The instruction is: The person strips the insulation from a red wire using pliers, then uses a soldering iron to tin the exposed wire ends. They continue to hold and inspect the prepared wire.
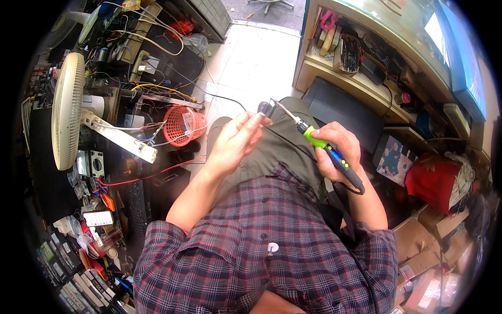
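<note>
A: Status of the right hand point(334, 149)?

B: Clenched around a soldering iron point(327, 149), gripped at the green collar and dark handle. The iron's long axis is run from lower right (handle end near the forearm) to upper left, with the metal tip aimed at the left hand's fingertips.

A: And the left hand point(235, 141)?

B: Raised over the lap, fingers extended and pinched at the top on a small dark part point(265, 108). What the part is cannot be told at this size.

A: The relation that matters?

B: The part is held up and to the left of the right hand, just beyond the iron's tip. Tip and part are seen just beside each other; contact cannot be confirmed. The part is already owned by the left hand, so any closing of the gap is judged to fall along the iron's own axis (a short push, not a sweep).

A: Surroundings?

B: A white fan point(67, 110) is stood at the left, a red mesh basket point(183, 124) sits on the floor beyond the left hand, and wooden shelves point(361, 78) are packed with tools at the upper right. A black cord is trailed from the handle past the plaid shirt point(261, 246).
</note>
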The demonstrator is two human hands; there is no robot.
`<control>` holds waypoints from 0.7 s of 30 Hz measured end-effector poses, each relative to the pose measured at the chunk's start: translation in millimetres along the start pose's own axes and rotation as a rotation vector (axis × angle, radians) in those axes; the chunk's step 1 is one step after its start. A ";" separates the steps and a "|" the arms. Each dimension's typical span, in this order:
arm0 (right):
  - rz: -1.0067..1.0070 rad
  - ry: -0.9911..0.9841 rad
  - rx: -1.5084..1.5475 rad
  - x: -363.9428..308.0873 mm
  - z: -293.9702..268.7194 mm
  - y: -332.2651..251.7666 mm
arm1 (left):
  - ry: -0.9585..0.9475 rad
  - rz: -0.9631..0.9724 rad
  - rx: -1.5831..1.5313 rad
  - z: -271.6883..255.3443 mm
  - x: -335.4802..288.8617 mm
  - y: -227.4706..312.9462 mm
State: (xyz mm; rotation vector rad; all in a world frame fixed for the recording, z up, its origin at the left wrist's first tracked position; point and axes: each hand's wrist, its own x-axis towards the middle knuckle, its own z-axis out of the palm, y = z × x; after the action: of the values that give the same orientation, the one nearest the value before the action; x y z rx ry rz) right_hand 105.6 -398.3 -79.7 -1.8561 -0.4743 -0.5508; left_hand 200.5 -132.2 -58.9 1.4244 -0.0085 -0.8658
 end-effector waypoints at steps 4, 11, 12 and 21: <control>0.002 0.002 -0.006 0.0 0.3 1.0 | -0.010 0.003 0.003 -1.0 0.5 -0.3; -0.004 -0.017 -0.002 0.9 -0.5 0.5 | 0.002 0.012 0.019 -0.2 0.7 -0.5; -0.005 -0.018 -0.004 0.6 -0.3 0.7 | 0.004 0.014 0.020 -0.1 0.8 -0.6; -0.014 -0.007 -0.003 -0.1 -0.1 2.0 | 0.006 0.025 0.024 -1.4 1.5 -2.8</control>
State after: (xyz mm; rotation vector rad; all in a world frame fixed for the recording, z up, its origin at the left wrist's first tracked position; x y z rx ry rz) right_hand 106.6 -399.1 -81.3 -1.8598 -0.4913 -0.5548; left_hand 200.8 -131.6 -62.3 1.4466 -0.0327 -0.8434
